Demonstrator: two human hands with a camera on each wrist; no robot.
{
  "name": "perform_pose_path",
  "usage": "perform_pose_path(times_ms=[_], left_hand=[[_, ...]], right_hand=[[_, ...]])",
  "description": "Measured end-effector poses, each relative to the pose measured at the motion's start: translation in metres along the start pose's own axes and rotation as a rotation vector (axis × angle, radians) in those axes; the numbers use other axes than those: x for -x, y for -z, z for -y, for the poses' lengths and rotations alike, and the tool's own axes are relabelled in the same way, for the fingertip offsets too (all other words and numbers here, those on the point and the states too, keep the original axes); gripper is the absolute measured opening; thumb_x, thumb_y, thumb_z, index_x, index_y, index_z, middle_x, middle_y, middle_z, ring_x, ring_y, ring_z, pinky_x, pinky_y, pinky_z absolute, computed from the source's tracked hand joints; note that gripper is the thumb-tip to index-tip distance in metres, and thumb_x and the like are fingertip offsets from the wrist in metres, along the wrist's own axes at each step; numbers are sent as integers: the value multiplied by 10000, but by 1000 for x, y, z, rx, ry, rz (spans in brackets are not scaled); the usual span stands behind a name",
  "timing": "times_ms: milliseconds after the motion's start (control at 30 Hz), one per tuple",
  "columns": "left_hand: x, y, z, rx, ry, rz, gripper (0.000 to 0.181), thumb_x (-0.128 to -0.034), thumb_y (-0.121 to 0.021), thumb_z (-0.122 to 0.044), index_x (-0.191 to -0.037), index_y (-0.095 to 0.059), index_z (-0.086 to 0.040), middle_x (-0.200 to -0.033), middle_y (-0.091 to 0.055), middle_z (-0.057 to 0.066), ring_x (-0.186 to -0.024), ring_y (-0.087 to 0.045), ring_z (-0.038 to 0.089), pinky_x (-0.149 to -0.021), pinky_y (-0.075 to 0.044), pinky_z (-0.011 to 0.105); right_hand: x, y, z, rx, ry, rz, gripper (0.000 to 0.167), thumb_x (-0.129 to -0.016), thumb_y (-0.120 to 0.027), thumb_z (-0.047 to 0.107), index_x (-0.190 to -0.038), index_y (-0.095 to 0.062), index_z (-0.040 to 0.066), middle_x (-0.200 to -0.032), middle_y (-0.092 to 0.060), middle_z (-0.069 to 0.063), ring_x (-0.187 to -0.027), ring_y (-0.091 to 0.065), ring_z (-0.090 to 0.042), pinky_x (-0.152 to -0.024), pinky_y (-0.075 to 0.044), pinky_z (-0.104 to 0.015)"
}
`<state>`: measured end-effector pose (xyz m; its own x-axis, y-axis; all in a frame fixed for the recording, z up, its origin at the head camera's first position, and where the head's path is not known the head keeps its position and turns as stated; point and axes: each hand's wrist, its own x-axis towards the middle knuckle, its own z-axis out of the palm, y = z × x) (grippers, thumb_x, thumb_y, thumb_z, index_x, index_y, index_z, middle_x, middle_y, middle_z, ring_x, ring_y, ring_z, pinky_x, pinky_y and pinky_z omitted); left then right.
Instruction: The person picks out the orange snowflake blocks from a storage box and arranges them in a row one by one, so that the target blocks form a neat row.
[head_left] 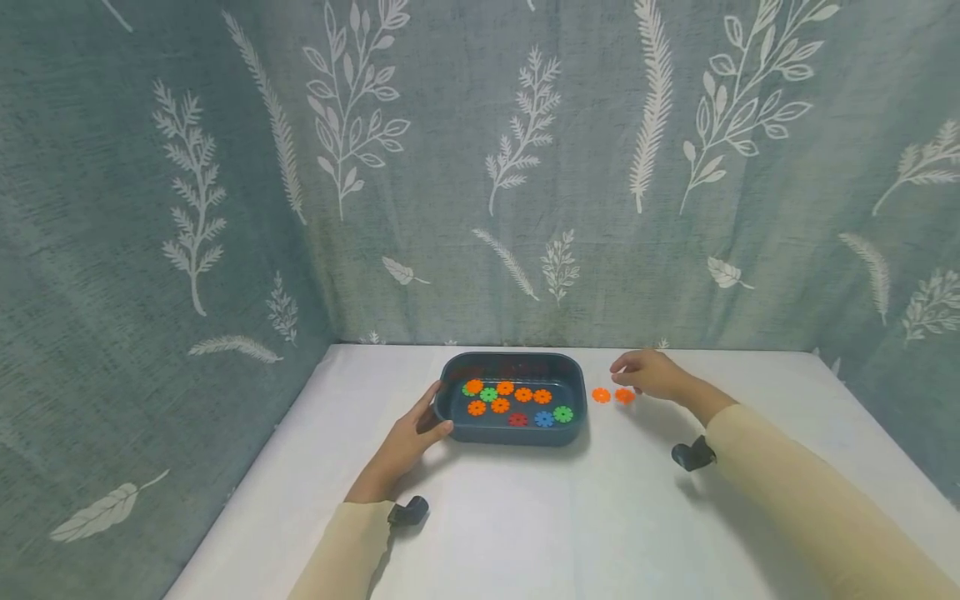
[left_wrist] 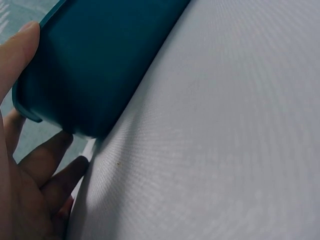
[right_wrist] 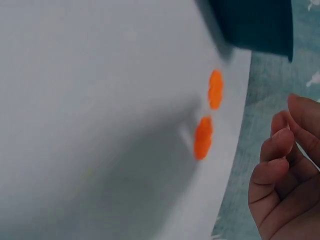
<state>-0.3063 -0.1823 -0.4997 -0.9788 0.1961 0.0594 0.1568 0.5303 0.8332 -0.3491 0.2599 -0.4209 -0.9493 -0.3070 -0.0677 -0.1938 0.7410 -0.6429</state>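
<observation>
A dark teal tray (head_left: pixel 510 434) stands on the white table, holding several small notched plastic discs in orange, green, red and blue. My left hand (head_left: pixel 406 440) grips its left end at the near corner; in the left wrist view, the thumb (left_wrist: pixel 22 47) lies at the rim and the other fingers are at the end wall. Right of the tray lie two flower-shaped orange discs, a nearer-to-tray disc (head_left: pixel 601 395) and an outer disc (head_left: pixel 625 397). Over the outer disc hovers my right hand (head_left: pixel 651 373), fingers loosely bent, with nothing visible between them.
The white table (head_left: pixel 510 525) runs back to a green-grey curtain (head_left: pixel 450 275) with white leaf prints, which also hangs along both sides. Inside the tray, a red disc (head_left: pixel 518 419), a blue disc (head_left: pixel 544 419) and a green disc (head_left: pixel 563 414) lie near the front wall.
</observation>
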Motion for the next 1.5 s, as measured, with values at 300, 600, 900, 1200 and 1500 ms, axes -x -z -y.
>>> perform_pose_path(times_ms=[300, 600, 900, 1200, 1500], left_hand=[[1, 2, 3, 0, 3, -8, 798, -882, -678, -493, -1537, -228, -419, -1531, -362, 70, -1377, -368, 316, -1091, -174, 639], [1, 0, -1, 5, -3, -13, 816, -868, -697, -489, -1539, -237, -411, -1538, -351, 44, -1369, -384, 309, -1087, -206, 631], [1, 2, -1, 12, -24, -24, 798, -875, -706, -452, -1531, -253, -422, -1544, -338, -11, -1362, -398, 287, -1097, -212, 609], [5, -1, 2, 23, -15, -14, 803, -877, -703, -453, -1536, -246, -411, -1538, -349, -11, -1365, -395, 278, -1099, -213, 604], [3, 0, 0, 12, -11, -28, 809, -867, -707, -469, -1533, -250, -417, -1540, -342, -24, -1374, -381, 274, -1102, -195, 609]], right_hand=[[-19, -11, 34, -18, 1, 32, 295, -961, -624, 215, -1193, -651, 36, -1037, -667, -151, -789, -595, -253, -690, -504, -347], [-30, -19, 68, -44, 51, 36, 343, -983, -596, 231, -1263, -629, 37, -1079, -676, -118, -806, -612, -296, -664, -492, -359], [-52, -42, 95, -112, 83, 51, 349, -976, -616, 233, -1265, -634, 38, -1136, -659, -129, -814, -628, -300, -681, -529, -359], [-64, -74, 98, -190, 112, 87, 282, -966, -626, 159, -1193, -664, -3, -1056, -685, -120, -858, -648, -339, -725, -555, -422], [-76, -84, 94, -96, 76, 64, 262, -953, -641, 177, -1167, -683, 32, -1040, -689, -35, -886, -649, -184, -770, -538, -353]])
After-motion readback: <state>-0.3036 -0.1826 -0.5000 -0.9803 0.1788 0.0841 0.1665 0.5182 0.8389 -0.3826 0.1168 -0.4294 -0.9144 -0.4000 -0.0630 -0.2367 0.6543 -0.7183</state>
